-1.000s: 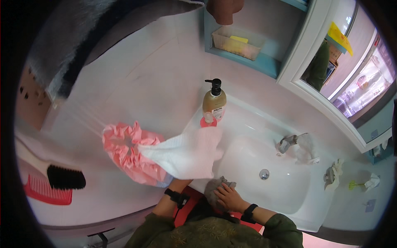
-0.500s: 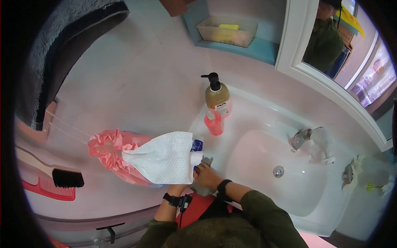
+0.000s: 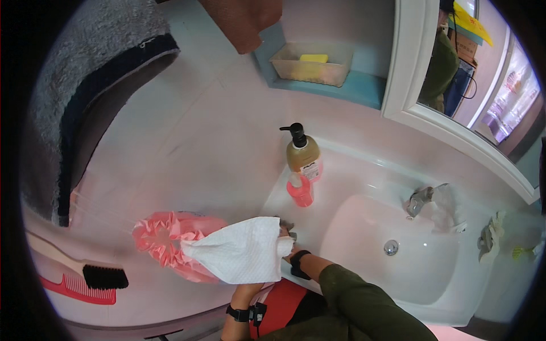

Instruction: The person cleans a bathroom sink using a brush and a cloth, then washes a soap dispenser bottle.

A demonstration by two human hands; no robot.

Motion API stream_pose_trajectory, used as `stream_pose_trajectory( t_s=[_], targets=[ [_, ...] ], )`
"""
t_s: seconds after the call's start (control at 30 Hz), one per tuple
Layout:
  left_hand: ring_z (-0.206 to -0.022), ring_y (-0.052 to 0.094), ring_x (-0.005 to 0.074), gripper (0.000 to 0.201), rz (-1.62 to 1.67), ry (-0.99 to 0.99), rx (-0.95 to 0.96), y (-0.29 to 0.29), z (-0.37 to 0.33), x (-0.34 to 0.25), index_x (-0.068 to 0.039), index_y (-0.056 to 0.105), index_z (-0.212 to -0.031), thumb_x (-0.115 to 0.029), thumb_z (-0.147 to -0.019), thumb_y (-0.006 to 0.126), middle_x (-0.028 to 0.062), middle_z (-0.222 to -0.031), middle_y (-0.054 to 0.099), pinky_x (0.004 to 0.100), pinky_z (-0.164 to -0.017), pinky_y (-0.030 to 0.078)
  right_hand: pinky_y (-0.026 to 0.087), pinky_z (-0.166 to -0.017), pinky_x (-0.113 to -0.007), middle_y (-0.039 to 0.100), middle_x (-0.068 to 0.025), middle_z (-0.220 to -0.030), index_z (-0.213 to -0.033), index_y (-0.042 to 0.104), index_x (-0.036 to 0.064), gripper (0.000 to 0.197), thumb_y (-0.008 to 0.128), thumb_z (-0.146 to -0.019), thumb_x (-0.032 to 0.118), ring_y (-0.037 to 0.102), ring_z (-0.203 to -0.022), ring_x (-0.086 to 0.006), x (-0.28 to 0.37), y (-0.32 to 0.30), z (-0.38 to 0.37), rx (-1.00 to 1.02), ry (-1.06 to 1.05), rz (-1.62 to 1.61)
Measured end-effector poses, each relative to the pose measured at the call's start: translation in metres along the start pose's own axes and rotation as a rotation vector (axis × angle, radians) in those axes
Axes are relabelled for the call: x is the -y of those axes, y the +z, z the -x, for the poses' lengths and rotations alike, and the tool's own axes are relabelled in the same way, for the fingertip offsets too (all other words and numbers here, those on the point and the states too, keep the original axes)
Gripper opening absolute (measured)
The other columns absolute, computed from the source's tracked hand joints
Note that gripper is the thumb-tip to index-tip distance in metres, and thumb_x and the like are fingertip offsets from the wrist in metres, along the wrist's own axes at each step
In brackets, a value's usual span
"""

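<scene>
A pink gathered plastic bag (image 3: pixel 160 241) hangs by thin strings on the left. From its mouth a white textured disposable towel (image 3: pixel 242 253) spreads out to the right. My left hand (image 3: pixel 249 291) reaches up under the towel's lower edge, with its fingers hidden. At the towel's right end is my right hand (image 3: pixel 289 248), mostly covered by the towel, so its grip does not show. A bit of grey cloth (image 3: pixel 292 232) peeks out beside the right hand, next to the white washbasin (image 3: pixel 392 292).
On the basin's corner stand an amber pump bottle (image 3: pixel 303 152) and a small pink bottle (image 3: pixel 301 193). The tap (image 3: pixel 420 202) is to the right. A brush (image 3: pixel 105 275), a red comb (image 3: pixel 85 292) and a grey fleecy item (image 3: pixel 96 68) are at left. A mirror cabinet (image 3: pixel 415 108) overhangs the basin.
The view has shifted, so the scene sits lower. My right hand has moved up behind the towel's right end. The blue item seen there before is hidden.
</scene>
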State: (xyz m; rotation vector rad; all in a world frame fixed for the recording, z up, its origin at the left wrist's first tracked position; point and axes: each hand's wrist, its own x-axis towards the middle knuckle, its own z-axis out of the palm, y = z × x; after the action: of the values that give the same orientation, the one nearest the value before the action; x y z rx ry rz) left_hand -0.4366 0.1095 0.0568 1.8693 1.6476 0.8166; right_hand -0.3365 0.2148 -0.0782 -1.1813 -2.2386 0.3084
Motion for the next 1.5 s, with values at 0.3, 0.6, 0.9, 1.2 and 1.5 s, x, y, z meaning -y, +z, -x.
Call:
stream_pose_trajectory(
  t_s=[0.3, 0.6, 0.9, 1.2, 1.5],
  targets=[
    [-0.078, 0.053, 0.0279, 0.036, -0.365, -0.251, 0.335, 0.033, -0.019, 0.053, -0.002, 0.051, -0.098, -0.013, -0.065, 0.058, 0.0141, -0.085, 0.055, 0.0368, -0.071, 0.042, 0.035, -0.083, -0.036, 0.047, -0.0023, -0.108, -0.104, 0.051, 0.0158, 0.039, 0.054, -0.065, 0.012, 0.041, -0.106, -0.0228, -0.059, -0.06, 0.035, 0.061, 0.0, 0.063],
    [-0.095, 0.049, 0.0339, 0.063, -0.126, 0.06, 0.291, 0.036, -0.03, 0.052, -0.006, 0.034, -0.121, -0.004, -0.062, 0.057, 0.0187, -0.106, 0.049, 0.04, -0.082, 0.039, 0.044, -0.073, -0.038, 0.053, -0.0113, -0.095, -0.096, 0.05, 0.0064, 0.029, 0.053, -0.067, 0.009, 0.049, -0.088, -0.032, -0.118, -0.116, 0.066, 0.023, 0.532, -0.078],
    [-0.096, 0.048, 0.0321, 0.05, -0.479, 0.217, 0.238, 0.007, -0.023, 0.089, -0.008, 0.047, -0.11, 0.004, -0.061, 0.043, 0.0148, -0.105, 0.052, 0.039, -0.086, 0.036, 0.04, -0.083, -0.037, 0.048, -0.016, -0.105, -0.104, 0.049, 0.0026, 0.033, 0.053, -0.071, 0.006, 0.047, -0.096, -0.0311, -0.056, -0.095, 0.01, -0.167, -0.045, -0.409],
    [-0.083, 0.052, 0.0186, 0.032, -0.992, 0.508, 0.24, 0.011, -0.037, 0.06, -0.01, 0.049, -0.104, -0.018, -0.073, 0.048, 0.0059, -0.105, 0.053, 0.0332, -0.08, 0.04, 0.037, -0.079, -0.037, 0.046, -0.0098, -0.11, -0.1, 0.053, 0.0105, 0.029, 0.046, -0.073, 0.019, 0.043, -0.101, -0.0239, -0.051, 0.0, -0.036, -0.042, -0.158, 0.253],
    [-0.084, 0.054, 0.0173, 0.033, -0.556, 0.248, 0.207, 0.039, -0.02, 0.155, -0.008, 0.048, -0.106, -0.007, -0.074, 0.042, 0.0081, -0.11, 0.05, 0.0291, -0.068, 0.045, 0.036, -0.076, -0.035, 0.051, -0.003, -0.094, -0.086, 0.056, 0.0114, 0.02, 0.049, -0.069, 0.019, 0.045, -0.095, -0.0203, -0.067, -0.011, -0.026, 0.096, -0.26, 0.246]
  ],
)
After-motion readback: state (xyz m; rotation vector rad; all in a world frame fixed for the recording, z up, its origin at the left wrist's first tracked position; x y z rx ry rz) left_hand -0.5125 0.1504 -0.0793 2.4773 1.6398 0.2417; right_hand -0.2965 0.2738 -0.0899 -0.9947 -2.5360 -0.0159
